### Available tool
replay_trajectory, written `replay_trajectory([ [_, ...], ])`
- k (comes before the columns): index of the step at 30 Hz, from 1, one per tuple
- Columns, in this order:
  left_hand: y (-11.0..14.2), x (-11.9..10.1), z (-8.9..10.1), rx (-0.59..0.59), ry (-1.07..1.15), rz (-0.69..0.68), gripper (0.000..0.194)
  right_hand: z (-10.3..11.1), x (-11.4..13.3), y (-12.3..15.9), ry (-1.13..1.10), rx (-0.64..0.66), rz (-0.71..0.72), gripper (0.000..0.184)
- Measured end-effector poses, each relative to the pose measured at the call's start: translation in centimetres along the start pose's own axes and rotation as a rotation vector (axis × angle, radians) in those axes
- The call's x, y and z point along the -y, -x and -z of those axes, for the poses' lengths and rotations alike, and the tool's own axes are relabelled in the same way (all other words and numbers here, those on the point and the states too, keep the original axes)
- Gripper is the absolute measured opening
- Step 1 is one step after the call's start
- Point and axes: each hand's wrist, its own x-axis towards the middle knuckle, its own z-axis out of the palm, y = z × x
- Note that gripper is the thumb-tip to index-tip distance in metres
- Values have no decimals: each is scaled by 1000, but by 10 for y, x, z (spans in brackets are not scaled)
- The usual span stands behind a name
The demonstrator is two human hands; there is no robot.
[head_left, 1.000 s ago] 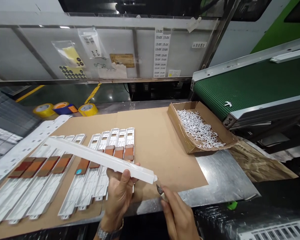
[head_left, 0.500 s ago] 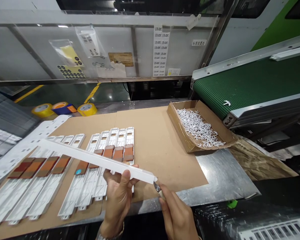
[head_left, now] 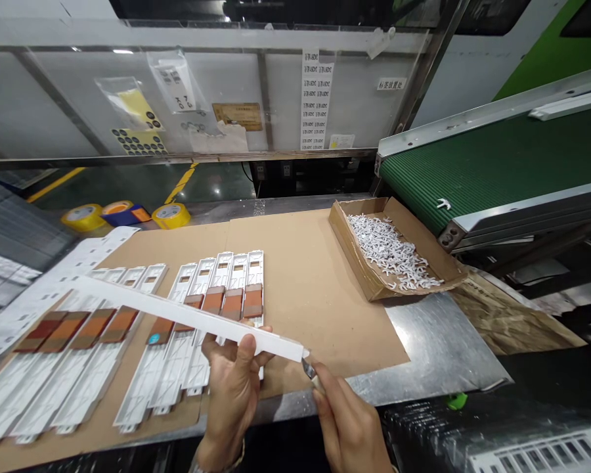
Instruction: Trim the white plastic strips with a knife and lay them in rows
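Your left hand (head_left: 231, 394) curls half-closed around a white plastic strip (head_left: 187, 316), holding it above the cardboard sheet (head_left: 320, 315). Your right hand (head_left: 349, 427) pinches a small blade (head_left: 308, 370) just at the strip's right end.

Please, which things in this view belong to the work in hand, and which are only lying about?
Work in hand:
left hand gripping a long white plastic strip
right hand pinching a small metal blade at the strip's end
white plastic panels with brown pads

Lying about:
yellow tape rolls
green ribbed conveyor belt
brown cardboard tray of white plastic pieces
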Motion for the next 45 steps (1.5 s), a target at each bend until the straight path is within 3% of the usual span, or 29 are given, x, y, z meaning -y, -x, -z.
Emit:
replay_trajectory([
  [7,1,0,1,1,-7,31,60,1,-1,2,24,-5,-7,44],
  [12,2,-2,3,13,5,60,48,3,-11,2,63,-48,-71,36],
  [16,4,-1,4,91,-15,187,55,7,-26,2,20,-73,-154,32],
  [20,6,21,9,170,-31,468,49,15,-43,5,-15,-94,-272,35],
  [24,14,64,12,230,-196,513,41,20,-65,13,-50,-79,-408,38],
  [30,32,134,32,128,-384,311,66,15,-95,19,-54,-10,-485,41],
  [33,35,157,49,121,-840,-101,68,8,-106,14,-45,19,-475,41],
  [37,19,153,50,133,-1281,-549,71,-2,-117,-2,8,57,-340,40],
  [40,-6,134,34,273,-1480,-812,68,-9,-120,-23,87,120,-208,38],
  [42,-22,126,26,396,-1614,-927,63,-13,-118,-41,149,159,-165,31],
  [45,-37,128,25,456,-1637,-995,57,-21,-112,-71,216,244,-126,27],
])
